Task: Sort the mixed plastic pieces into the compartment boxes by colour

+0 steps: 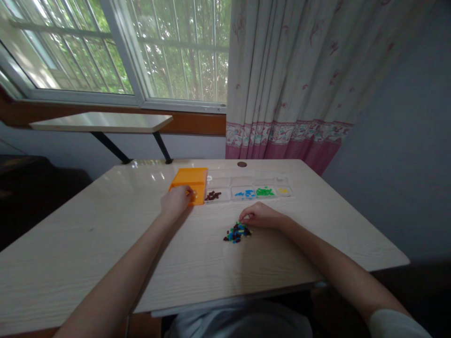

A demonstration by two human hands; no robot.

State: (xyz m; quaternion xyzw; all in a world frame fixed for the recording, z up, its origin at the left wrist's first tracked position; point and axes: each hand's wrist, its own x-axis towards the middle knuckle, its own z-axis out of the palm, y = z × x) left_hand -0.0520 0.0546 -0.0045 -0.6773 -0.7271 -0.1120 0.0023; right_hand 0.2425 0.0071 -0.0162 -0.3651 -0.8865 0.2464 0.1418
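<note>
My left hand [178, 202] is over the orange box [190, 176], fingers pinched together above its front part, where a few pale bits lie. Whatever those fingers hold is too small to make out. My right hand [262, 216] touches the far side of a mixed pile of small beads [237, 232] in brown, blue, green and yellow, its fingertips closed at the pile's edge. To the right of the orange box, clear trays hold brown beads [213, 195], blue beads [246, 193], green beads [265, 191] and a few yellow beads [283, 190], each colour apart.
Everything lies on a pale wooden desk [105, 234]. A raised shelf [105, 122] on black legs stands at the back left. A round cable hole [242, 164] is near the back edge. Behind are a barred window and a curtain [275, 94].
</note>
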